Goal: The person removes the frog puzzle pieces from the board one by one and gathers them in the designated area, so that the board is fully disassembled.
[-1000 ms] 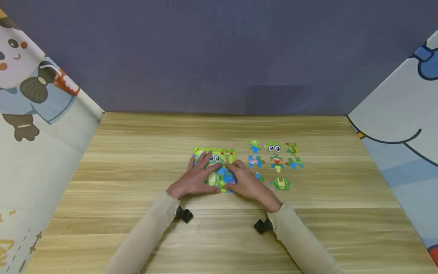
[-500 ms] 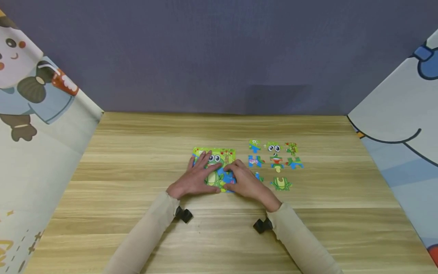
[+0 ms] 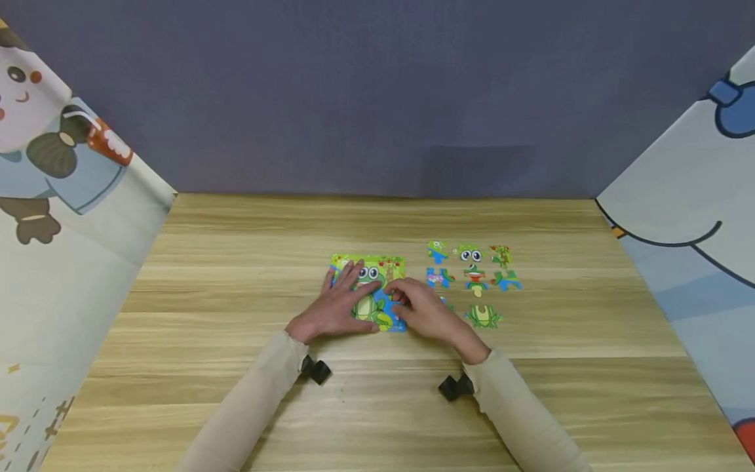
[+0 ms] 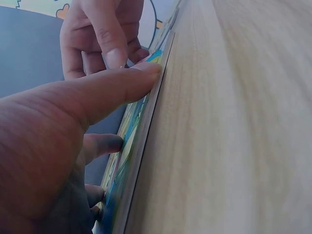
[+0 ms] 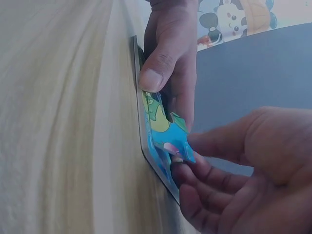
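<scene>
A small frog jigsaw puzzle (image 3: pixel 392 263) in a flat tray lies on the wooden table. Across its left part and lower edge rests my left hand (image 3: pixel 330 311), fingers spread; its thumb touches the bottom rim. My right hand (image 3: pixel 430 314) is at the lower right corner. In the right wrist view, it pinches a blue, green and yellow puzzle piece (image 5: pixel 173 139), tilted up from the tray. Right of that hand lie loose pieces, among them an eyes piece (image 3: pixel 470 254), a mouth piece (image 3: pixel 475 278) and a frog-body piece (image 3: pixel 483 317). My right hand partly hides another.
The wooden table (image 3: pixel 248 236) reaches back to a dark blue-grey partition (image 3: pixel 330 105). Cartoon-printed panels stand on both sides, a left panel (image 3: pixel 106 262) and a right panel (image 3: pixel 666 216). Each wrist carries a small black camera.
My right hand has drawn its fingers in at the puzzle's lower right corner, tilting the piece up. The left hand has stayed in place on the puzzle.
</scene>
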Tool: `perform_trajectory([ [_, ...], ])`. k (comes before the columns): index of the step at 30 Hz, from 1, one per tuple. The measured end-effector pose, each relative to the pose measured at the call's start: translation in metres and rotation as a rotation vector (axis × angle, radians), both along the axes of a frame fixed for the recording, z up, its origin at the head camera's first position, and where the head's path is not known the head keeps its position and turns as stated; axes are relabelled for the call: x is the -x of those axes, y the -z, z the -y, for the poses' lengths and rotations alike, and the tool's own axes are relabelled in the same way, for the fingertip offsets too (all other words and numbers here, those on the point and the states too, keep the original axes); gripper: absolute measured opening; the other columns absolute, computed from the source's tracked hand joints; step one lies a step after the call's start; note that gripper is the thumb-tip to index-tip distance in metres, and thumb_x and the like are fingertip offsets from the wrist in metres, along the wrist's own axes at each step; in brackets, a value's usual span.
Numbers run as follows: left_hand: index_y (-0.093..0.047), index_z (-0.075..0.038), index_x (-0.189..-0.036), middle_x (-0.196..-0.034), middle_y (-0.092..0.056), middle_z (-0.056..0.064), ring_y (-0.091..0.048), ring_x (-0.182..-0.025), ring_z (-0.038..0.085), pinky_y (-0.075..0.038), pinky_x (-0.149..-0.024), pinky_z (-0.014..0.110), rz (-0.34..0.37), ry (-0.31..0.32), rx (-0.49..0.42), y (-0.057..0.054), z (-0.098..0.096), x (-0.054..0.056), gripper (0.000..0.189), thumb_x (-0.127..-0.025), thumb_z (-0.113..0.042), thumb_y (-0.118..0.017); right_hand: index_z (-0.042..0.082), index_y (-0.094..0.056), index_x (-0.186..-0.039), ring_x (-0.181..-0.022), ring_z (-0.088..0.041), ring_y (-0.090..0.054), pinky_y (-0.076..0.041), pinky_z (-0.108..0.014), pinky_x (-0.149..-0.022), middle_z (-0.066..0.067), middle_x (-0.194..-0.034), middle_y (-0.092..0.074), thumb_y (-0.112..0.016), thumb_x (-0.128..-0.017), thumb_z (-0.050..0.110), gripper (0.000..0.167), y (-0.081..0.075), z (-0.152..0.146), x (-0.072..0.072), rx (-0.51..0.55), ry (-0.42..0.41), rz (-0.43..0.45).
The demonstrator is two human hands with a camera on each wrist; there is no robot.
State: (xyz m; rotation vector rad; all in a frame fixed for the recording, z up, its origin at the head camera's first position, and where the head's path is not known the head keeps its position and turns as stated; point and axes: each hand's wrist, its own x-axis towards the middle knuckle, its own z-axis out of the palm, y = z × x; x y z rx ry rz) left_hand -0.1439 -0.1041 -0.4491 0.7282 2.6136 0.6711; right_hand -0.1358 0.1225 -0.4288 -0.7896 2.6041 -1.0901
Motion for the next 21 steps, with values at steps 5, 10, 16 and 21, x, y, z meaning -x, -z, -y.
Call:
perform_trajectory([
  [5, -0.035, -0.025, -0.157, -0.170, 0.005, 0.015, 0.008, -0.158, 0.036, 0.011, -0.124, 0.063, 0.004, -0.001, 0.002, -0.001, 0.000, 0.000, 0.087, -0.084, -0.056, -0.072, -0.001, -0.066, -0.117, -0.086, -0.013, -0.060, -0.052, -0.023, -0.077, -0.009, -0.096, -0.067, -0.061, -0.095, -0.002, 0.023, 0.001, 0.000, 0.002, 0.042, 0.007, 0.012],
  [10, -0.036, -0.025, -0.156, -0.170, 0.004, 0.016, 0.008, -0.158, 0.036, 0.010, -0.124, 0.063, 0.007, -0.004, -0.013, -0.001, 0.000, -0.001, 0.087, -0.084, -0.056, -0.072, -0.001, -0.066, -0.118, -0.084, -0.013, -0.060, -0.052, -0.022, -0.076, -0.010, -0.095, -0.068, -0.061, -0.095, -0.003, 0.024, 0.000, -0.003, 0.003, 0.087, 0.022, 0.062],
  [16, -0.036, -0.025, -0.156, -0.170, 0.004, 0.015, 0.008, -0.159, 0.035, 0.010, -0.124, 0.063, 0.009, -0.003, -0.018, -0.002, -0.001, -0.002, 0.086, -0.084, -0.056, -0.072, -0.001, -0.067, -0.120, -0.083, -0.013, -0.060, -0.051, -0.022, -0.073, -0.010, -0.095, -0.069, -0.061, -0.096, -0.002, 0.025, -0.002, -0.016, 0.006, 0.120, 0.056, 0.058],
  [21, -0.035, -0.026, -0.156, -0.170, 0.005, 0.015, 0.008, -0.159, 0.035, 0.011, -0.124, 0.063, 0.013, -0.007, -0.015, -0.002, -0.001, -0.003, 0.087, -0.083, -0.056, -0.073, -0.002, -0.066, -0.122, -0.084, -0.015, -0.062, -0.052, -0.022, -0.071, -0.014, -0.100, -0.069, -0.060, -0.097, -0.002, 0.026, -0.007, -0.042, 0.005, 0.155, 0.085, 0.081],
])
